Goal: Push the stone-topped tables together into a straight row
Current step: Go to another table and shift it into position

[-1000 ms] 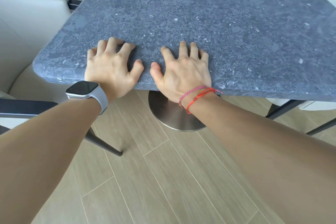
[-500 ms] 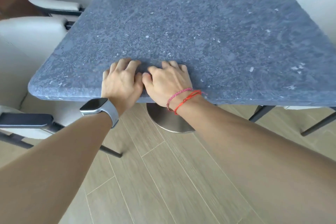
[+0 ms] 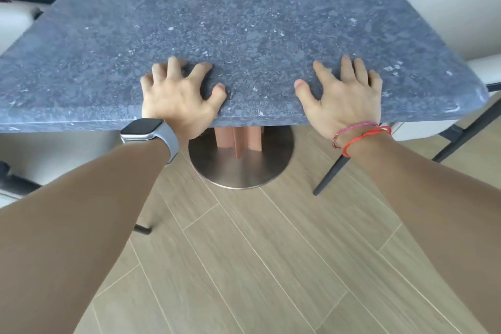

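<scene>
Pressing speckled grey-blue stone tabletop (image 3: 244, 22), left hand (image 3: 176, 100), right hand (image 3: 344, 100), fingers (image 3: 347, 68) splayed flat

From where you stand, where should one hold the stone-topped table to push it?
Its near edge, from this side: the left hand and right hand sit either side of the central pedestal, palms over the thick rim, fingers on top.

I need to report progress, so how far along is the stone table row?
Done: nothing shows as finished; only one stone-topped table is in view. In hand: the left hand and right hand press on its near edge. Left: joining it to a neighbour, none visible here.
</scene>
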Demonstrator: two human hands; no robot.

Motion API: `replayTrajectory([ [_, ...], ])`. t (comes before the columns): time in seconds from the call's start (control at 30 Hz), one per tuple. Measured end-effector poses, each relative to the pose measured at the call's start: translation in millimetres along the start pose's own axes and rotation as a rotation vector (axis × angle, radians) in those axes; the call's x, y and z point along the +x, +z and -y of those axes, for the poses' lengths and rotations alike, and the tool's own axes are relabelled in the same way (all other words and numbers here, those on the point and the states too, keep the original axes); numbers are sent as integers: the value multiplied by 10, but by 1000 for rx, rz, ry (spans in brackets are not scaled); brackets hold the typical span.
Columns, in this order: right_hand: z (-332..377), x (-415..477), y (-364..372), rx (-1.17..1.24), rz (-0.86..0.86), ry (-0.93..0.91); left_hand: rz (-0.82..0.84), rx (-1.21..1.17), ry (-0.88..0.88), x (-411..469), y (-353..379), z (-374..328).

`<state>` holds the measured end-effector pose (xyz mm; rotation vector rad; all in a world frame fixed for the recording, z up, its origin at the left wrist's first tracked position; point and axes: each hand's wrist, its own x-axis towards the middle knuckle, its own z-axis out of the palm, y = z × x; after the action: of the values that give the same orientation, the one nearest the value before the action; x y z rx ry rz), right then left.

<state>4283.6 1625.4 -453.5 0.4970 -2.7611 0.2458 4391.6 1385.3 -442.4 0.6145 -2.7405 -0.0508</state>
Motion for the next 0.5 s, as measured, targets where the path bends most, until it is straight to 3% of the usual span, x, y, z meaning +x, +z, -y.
replayTrajectory([
  [0.17, 54, 26, -4, 8, 10, 37, -44, -23, 12, 6, 51, 24],
  [0.33, 447, -61, 43, 40, -13, -125, -65, -83, 26, -22, 35, 49],
  [0.5, 489, -95, 95, 16, -61, -90, -21, -90, 73, -46, 28, 74],
])
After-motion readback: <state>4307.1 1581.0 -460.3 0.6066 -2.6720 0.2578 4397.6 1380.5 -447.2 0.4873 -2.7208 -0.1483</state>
